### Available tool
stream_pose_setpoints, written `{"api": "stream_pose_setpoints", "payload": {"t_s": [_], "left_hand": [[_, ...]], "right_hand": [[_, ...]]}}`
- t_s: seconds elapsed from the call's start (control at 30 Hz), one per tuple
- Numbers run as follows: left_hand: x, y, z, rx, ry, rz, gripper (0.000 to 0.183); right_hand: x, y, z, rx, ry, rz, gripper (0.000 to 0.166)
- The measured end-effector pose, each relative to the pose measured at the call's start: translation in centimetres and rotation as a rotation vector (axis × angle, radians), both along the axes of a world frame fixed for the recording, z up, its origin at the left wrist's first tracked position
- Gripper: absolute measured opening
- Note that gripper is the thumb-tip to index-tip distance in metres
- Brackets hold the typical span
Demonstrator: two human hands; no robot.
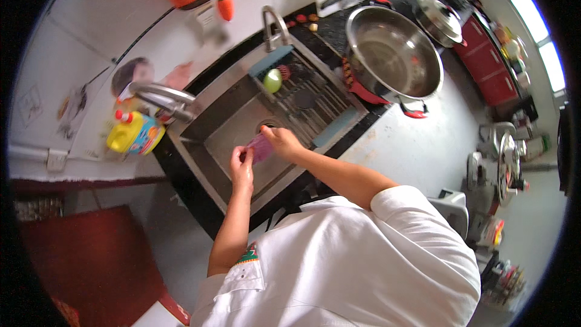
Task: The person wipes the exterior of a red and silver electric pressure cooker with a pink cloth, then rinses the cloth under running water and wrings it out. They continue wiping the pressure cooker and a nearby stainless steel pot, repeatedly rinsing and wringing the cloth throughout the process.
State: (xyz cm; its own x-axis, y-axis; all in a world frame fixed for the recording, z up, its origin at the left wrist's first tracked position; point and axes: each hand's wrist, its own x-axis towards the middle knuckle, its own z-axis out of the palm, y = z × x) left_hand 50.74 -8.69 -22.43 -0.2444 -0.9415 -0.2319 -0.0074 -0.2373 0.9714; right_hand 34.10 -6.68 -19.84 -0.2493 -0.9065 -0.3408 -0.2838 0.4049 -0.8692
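Both my hands are over the stainless steel sink (222, 122), holding a thin pink-purple cloth or scrubber (261, 149) whose exact kind I cannot tell. My left hand (242, 168) looks wet and pinches its near left end. On the other side, my right hand (283, 143) grips it with the thumb on top. The sink drain (267, 125) shows just beyond my fingers. A slatted drying rack with blue ends (335, 128) spans the right part of the sink. On it lie a pale green oval item (273, 81) and a small dark red round item (284, 71).
One curved faucet (165, 95) rises at the left, another (275, 22) at the back. A yellow detergent bottle (136, 132) stands at the sink's left corner. A large steel pot (390, 61) with red handles is right of the rack; a lidded pot (438, 18) sits beyond it.
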Motion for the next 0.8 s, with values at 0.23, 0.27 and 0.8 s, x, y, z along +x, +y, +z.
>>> {"api": "stream_pose_setpoints", "payload": {"t_s": [0.23,0.27,0.8], "left_hand": [[-2.9,-0.5,-0.4,-0.309,-0.265,-0.173,0.020],[-3.4,-0.5,-0.3,-0.301,-0.254,-0.218,0.020],[-14.4,2.4,11.8,-0.440,-0.066,-0.438,0.013]], "right_hand": [[-2.8,4.3,1.8,-0.251,-0.399,-0.184,0.038],[-3.7,4.8,0.2,-0.297,-0.049,-0.135,0.037],[-15.6,12.0,11.5,-0.380,-0.403,-0.149,0.032]]}}
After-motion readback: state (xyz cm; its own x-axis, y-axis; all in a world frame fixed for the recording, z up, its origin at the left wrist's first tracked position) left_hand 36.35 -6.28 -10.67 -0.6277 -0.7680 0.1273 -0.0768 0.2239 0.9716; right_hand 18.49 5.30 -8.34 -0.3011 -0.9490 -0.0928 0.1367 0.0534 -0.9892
